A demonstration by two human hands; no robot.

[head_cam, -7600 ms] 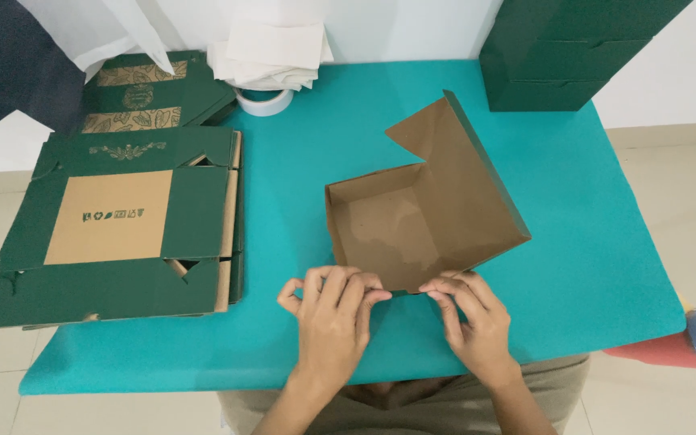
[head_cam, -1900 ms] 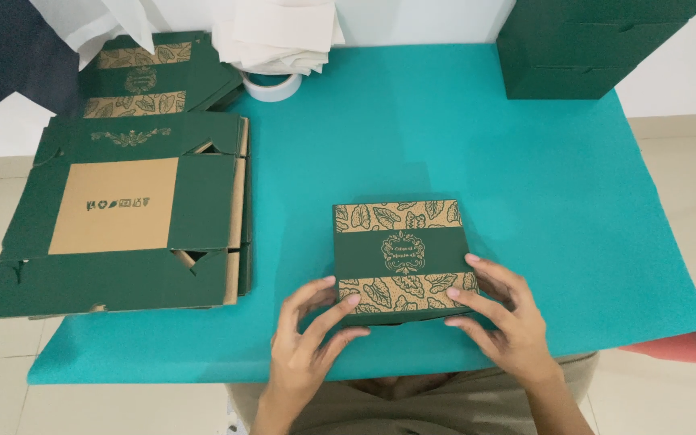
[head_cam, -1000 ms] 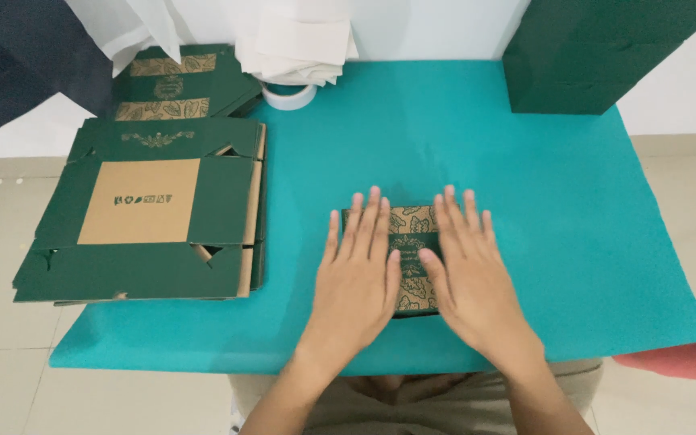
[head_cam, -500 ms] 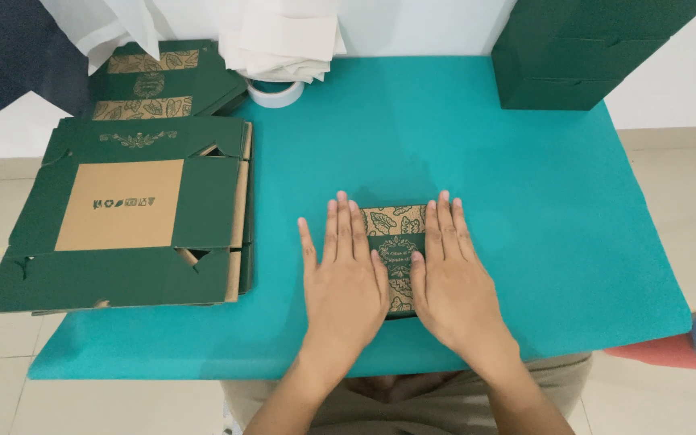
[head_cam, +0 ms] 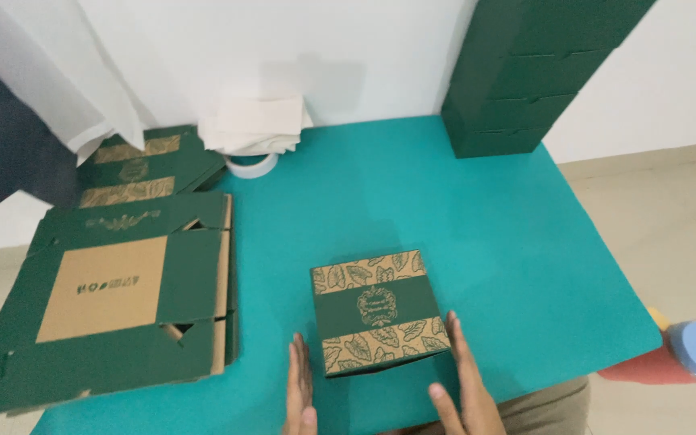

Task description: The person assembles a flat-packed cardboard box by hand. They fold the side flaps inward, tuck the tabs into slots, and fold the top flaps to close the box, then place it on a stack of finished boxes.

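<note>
1. Both palms, which lay flat on the lid half a second ago, have slid off it and down toward the lower edge of the frame.
2. Now the left hand [head_cam: 300,396] stands edge-up just beside the folded box [head_cam: 378,311], fingers together and straight, gripping nothing; whether it touches the box wall I cannot tell.
3. At lower centre, the right hand [head_cam: 465,387] mirrors it at the box's right corner, open and flat, very close to or brushing the side.
4. That box sits closed on the teal table [head_cam: 477,217], below centre.
5. It looks like thin corrugated card: probably light, fairly stiff, easily dented at corners; best held by opposite side walls.
6. Flat box blanks [head_cam: 114,306] lie at left; a stack of finished boxes [head_cam: 525,72] fills the upper right.
</note>
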